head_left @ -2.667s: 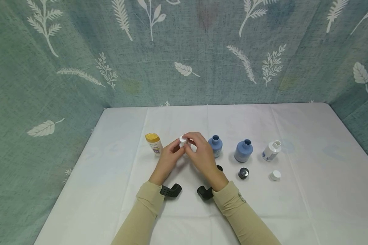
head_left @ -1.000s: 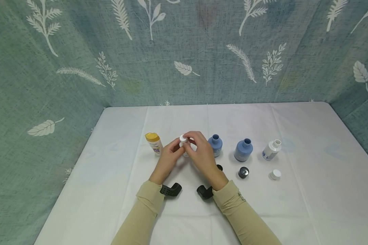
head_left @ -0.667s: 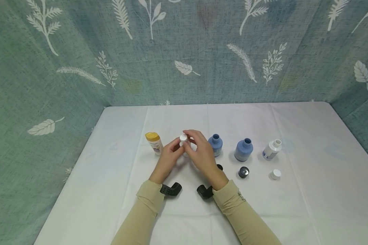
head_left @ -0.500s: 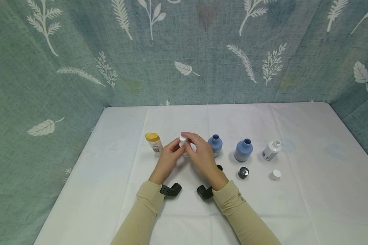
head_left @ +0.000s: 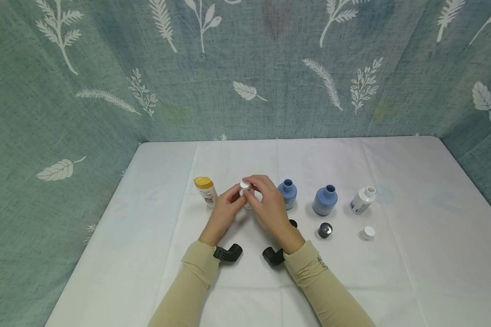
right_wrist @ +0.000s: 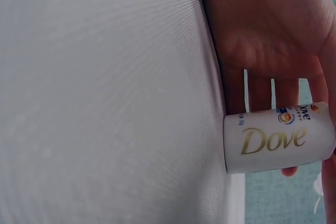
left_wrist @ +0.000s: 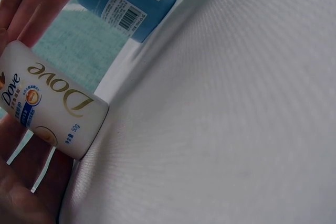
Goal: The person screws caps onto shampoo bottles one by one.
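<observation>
A small white Dove bottle (left_wrist: 58,95) stands upright on the table between my hands. My left hand (head_left: 225,212) holds its body from the left, its fingers reaching behind the bottle in the right wrist view. At the top, the thumb and index finger of my right hand (head_left: 270,208) pinch the white cap (head_left: 245,185). The cap sits over the bottle's mouth, partly hidden by those fingers. Just right of my right hand is an uncapped blue bottle (head_left: 288,193), also seen with a barcode label in the left wrist view.
Left of my hands stands a yellow-capped bottle (head_left: 206,190). Farther right are another uncapped blue bottle (head_left: 324,202) and an uncapped white bottle (head_left: 361,202). Before them lie a black cap (head_left: 325,230) and a white cap (head_left: 367,233). A second black cap (head_left: 293,223) shows beside my right wrist.
My right fingertips shift slightly back and forth around the white cap. The left hand and the bottle keep their place, as do the other bottles and caps.
</observation>
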{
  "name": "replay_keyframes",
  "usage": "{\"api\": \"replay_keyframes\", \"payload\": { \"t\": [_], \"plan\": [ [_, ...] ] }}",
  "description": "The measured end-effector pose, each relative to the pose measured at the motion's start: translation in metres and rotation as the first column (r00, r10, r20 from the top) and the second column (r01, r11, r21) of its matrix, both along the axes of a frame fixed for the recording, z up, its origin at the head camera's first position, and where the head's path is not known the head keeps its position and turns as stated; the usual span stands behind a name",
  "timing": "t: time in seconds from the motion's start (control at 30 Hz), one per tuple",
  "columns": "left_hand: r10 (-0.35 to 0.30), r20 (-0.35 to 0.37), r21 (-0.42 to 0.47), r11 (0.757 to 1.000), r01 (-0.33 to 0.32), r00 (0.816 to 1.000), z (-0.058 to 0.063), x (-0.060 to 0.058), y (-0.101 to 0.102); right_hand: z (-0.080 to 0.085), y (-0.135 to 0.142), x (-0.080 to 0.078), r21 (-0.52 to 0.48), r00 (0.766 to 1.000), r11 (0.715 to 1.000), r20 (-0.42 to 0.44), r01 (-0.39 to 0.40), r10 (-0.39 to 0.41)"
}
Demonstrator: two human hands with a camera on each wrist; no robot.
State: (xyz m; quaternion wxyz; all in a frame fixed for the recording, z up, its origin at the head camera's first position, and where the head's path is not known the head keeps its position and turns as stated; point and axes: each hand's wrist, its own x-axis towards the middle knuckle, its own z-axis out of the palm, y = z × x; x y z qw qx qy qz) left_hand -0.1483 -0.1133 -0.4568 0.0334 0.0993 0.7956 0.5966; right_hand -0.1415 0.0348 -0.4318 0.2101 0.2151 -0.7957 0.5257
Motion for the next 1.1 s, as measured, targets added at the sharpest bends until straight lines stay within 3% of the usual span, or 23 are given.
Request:
{"api": "replay_keyframes", "payload": {
  "t": [0.2, 0.43, 0.73, 0.87, 1.1],
  "plan": [
    [-0.007, 0.021, 0.01, 1.0, 0.007, 1.0, 0.017, 0.008, 0.004, 0.001, -0.001, 0.001, -0.016, 0.999, 1.0, 0.043, 0.001, 0.0],
    [-0.002, 0.005, 0.028, 1.0, 0.002, 1.0, 0.0, 0.001, 0.0, 0.001, 0.001, 0.001, 0.053, 1.0, 0.999, 0.015, -0.013, 0.012],
    [0.005, -0.028, 0.012, 1.0, -0.004, 1.0, -0.007, -0.003, -0.001, 0.001, 0.002, 0.001, 0.05, 1.0, 0.999, 0.013, 0.004, -0.005],
    [-0.002, 0.002, 0.012, 1.0, 0.002, 1.0, -0.002, -0.002, 0.0, 0.001, 0.001, 0.001, 0.029, 1.0, 1.0, 0.012, 0.006, -0.006],
    [-0.004, 0.023, 0.015, 1.0, 0.004, 1.0, 0.019, 0.009, 0.005, 0.002, 0.0, 0.001, 0.016, 1.0, 1.0, 0.021, 0.014, -0.014]
  ]
}}
